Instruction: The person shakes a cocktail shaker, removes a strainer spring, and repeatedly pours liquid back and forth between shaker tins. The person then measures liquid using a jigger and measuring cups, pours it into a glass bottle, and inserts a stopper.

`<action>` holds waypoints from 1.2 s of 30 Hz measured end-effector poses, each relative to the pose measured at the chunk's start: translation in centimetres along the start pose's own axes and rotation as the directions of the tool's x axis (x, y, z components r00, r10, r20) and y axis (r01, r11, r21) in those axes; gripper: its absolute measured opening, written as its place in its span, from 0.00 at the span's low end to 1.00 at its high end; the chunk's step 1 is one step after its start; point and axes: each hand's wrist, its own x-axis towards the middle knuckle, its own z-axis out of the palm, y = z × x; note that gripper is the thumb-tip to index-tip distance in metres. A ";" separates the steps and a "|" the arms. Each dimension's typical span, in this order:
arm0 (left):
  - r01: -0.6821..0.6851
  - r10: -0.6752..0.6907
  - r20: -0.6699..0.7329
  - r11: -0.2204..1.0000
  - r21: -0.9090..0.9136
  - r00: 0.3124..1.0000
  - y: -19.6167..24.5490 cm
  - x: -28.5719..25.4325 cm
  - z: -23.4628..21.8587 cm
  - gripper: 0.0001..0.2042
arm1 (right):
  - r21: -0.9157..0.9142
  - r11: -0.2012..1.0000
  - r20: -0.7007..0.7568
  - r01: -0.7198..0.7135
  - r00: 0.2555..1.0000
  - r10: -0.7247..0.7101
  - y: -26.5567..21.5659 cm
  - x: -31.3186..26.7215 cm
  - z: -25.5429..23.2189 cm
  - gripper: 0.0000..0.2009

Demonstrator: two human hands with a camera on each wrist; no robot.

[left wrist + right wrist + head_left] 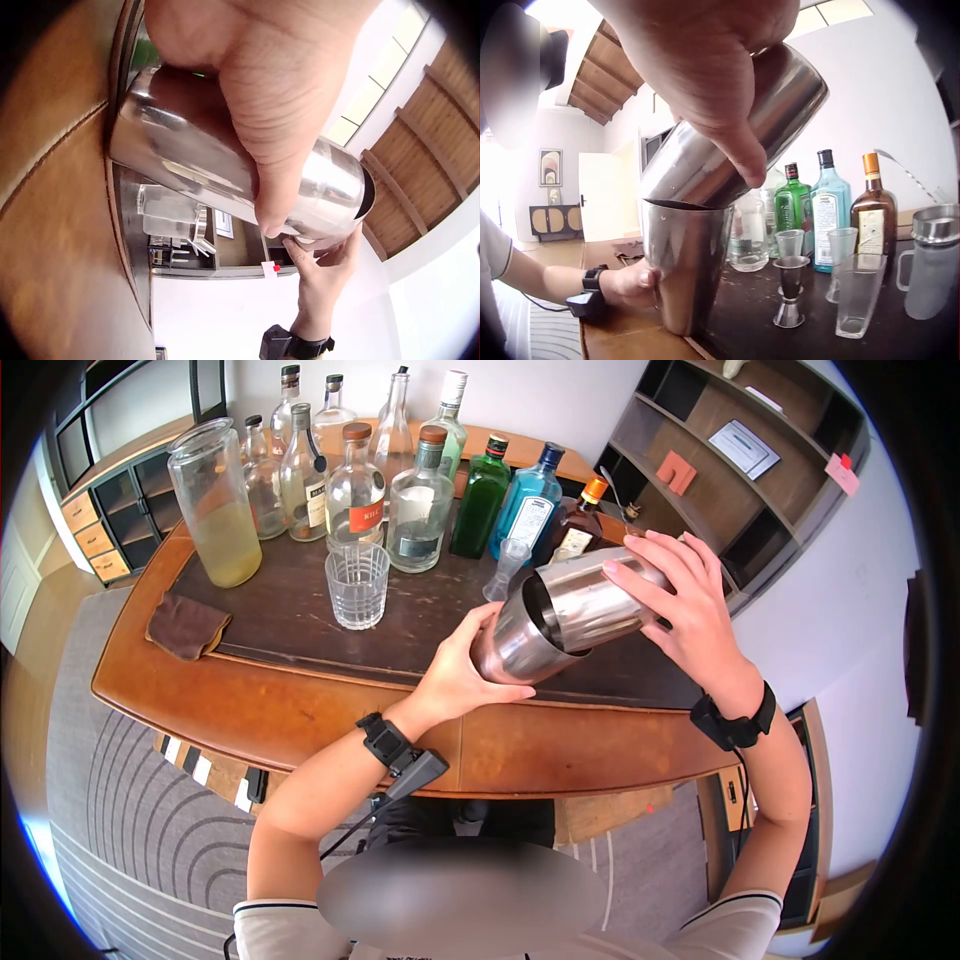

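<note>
head view: left fingers (478,622) grip tapered metal cup (522,648), right fingers (680,565) shiny tumbler (598,600); insides unclear.

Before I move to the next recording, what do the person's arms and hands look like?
The left hand and right hand are gloveless. Each wrist wears a black strap with a dark boxy unit and thin black cable. The short sleeves are pale, with a dark stripe near the edge.

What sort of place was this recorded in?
Probably an indoor drinks-mixing spot, perhaps a home bar: it has a row of liquor bottles, a double-ended metal jigger and two steel shaker cups.
</note>
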 end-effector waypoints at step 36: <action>-0.033 0.037 -0.153 0.999 0.031 0.988 0.7 0.6 -1.9 0.48 | 0.950 -0.250 0.313 -0.188 0.557 0.769 -8.9 -7.4 7.6 0.45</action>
